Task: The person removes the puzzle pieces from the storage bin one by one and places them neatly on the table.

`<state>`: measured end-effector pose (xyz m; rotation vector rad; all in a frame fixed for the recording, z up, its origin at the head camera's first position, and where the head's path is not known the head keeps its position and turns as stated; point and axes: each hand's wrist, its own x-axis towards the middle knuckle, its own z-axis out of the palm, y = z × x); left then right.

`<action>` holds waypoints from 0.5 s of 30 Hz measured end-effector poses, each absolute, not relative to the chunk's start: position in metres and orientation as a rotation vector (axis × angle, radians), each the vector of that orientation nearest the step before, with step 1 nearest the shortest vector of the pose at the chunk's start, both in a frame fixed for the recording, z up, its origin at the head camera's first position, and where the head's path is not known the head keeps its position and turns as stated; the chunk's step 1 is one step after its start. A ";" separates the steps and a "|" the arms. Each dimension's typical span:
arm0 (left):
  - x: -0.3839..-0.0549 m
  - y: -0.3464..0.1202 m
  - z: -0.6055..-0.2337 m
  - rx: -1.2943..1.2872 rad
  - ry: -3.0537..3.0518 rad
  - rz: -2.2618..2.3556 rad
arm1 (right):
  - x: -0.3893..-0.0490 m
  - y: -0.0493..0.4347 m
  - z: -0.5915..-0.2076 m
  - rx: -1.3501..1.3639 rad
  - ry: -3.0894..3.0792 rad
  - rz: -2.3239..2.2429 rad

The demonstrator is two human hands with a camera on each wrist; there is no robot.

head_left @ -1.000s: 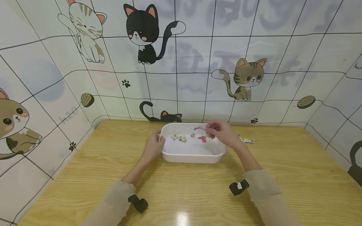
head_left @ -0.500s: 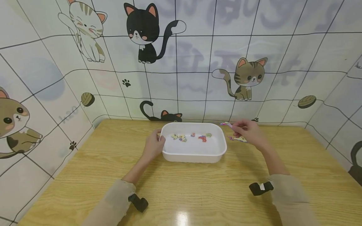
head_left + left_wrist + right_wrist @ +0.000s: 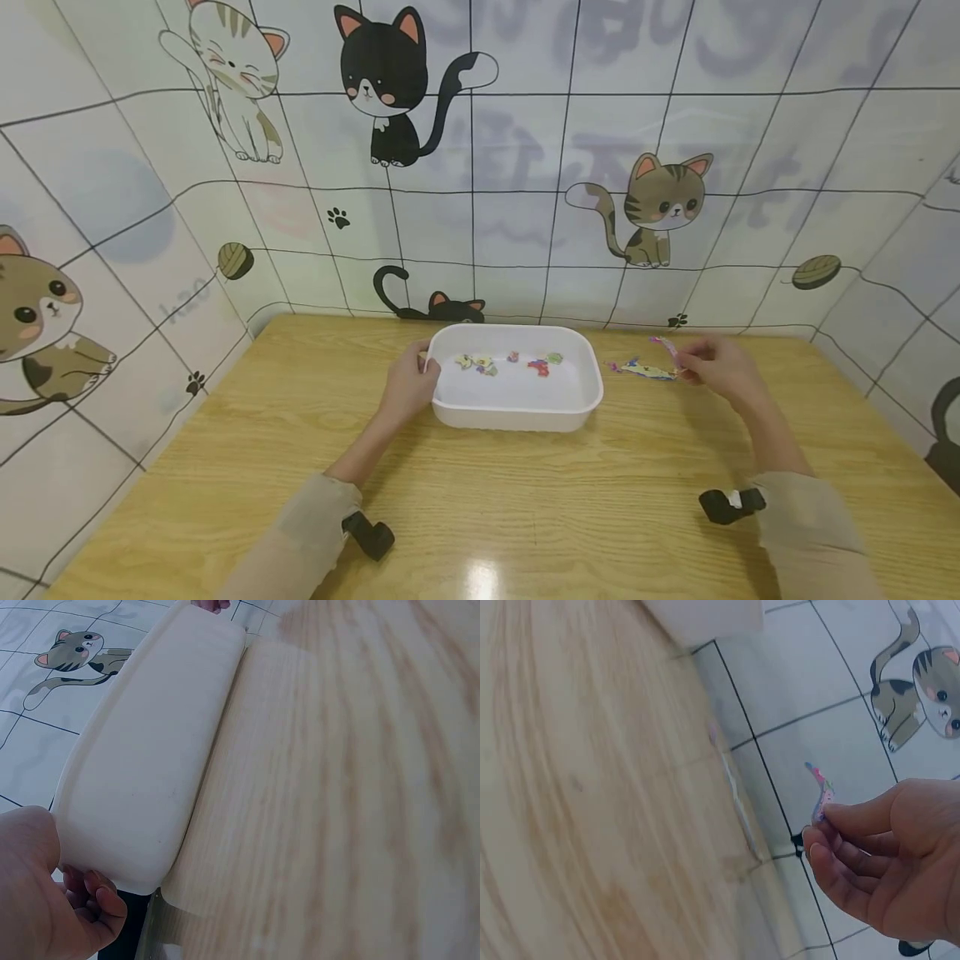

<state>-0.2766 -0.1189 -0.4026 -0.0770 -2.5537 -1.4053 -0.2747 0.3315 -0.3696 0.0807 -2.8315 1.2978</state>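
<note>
A white plastic tray (image 3: 517, 419) stands on the wooden table, with several small colourful pieces in it, among them a red one (image 3: 538, 367) and a green one (image 3: 554, 358). My left hand (image 3: 408, 383) grips the tray's left end, thumb at the rim and fingers curled at the outside, as the left wrist view shows. Right of the tray, my right hand (image 3: 723, 367) pinches a thin, curved pink-and-purple patterned strip (image 3: 823, 793) between thumb and fingertips. Just left of that hand lies a long yellow-and-blue piece (image 3: 647, 372) with a pink end.
The wooden table (image 3: 480, 492) reaches back to a cat-print sheet (image 3: 517, 242) hung behind and on both sides. A black wrist camera (image 3: 367, 535) sits at the left sleeve, and another black camera (image 3: 731, 505) at the right sleeve.
My right hand has moved from over the tray to the right, carrying the pink-and-purple strip out to beside the yellow-and-blue piece. The left hand keeps its grip on the tray.
</note>
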 end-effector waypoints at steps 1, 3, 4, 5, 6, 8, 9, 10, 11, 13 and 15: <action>-0.277 -0.119 -0.403 -0.081 -2.553 -1.405 | -0.274 0.336 -0.371 0.063 -2.845 1.271; -0.278 -0.118 -0.403 -0.088 -2.551 -1.404 | -0.273 0.345 -0.375 0.026 -2.878 1.225; -0.278 -0.118 -0.403 -0.090 -2.552 -1.406 | -0.273 0.349 -0.377 0.010 -2.892 1.207; -0.278 -0.117 -0.403 -0.091 -2.553 -1.407 | -0.273 0.353 -0.379 -0.006 -2.907 1.179; -0.278 -0.117 -0.403 -0.092 -2.554 -1.408 | -0.272 0.356 -0.380 -0.021 -2.927 1.136; -0.278 -0.117 -0.404 -0.090 -2.554 -1.410 | -0.272 0.362 -0.384 -0.051 -2.958 1.095; -0.278 -0.117 -0.404 -0.090 -2.553 -1.409 | -0.272 0.364 -0.386 -0.071 -2.965 1.108; -0.278 -0.116 -0.404 -0.090 -2.552 -1.409 | -0.272 0.366 -0.388 -0.092 -2.973 1.112; -0.278 -0.116 -0.405 -0.090 -2.554 -1.407 | -0.272 0.367 -0.389 -0.114 -2.978 1.113; -0.278 -0.116 -0.405 -0.088 -2.554 -1.401 | -0.273 0.369 -0.392 -0.162 -2.971 1.169; -0.278 -0.116 -0.405 -0.085 -2.555 -1.396 | -0.273 0.370 -0.394 -0.198 -2.958 1.203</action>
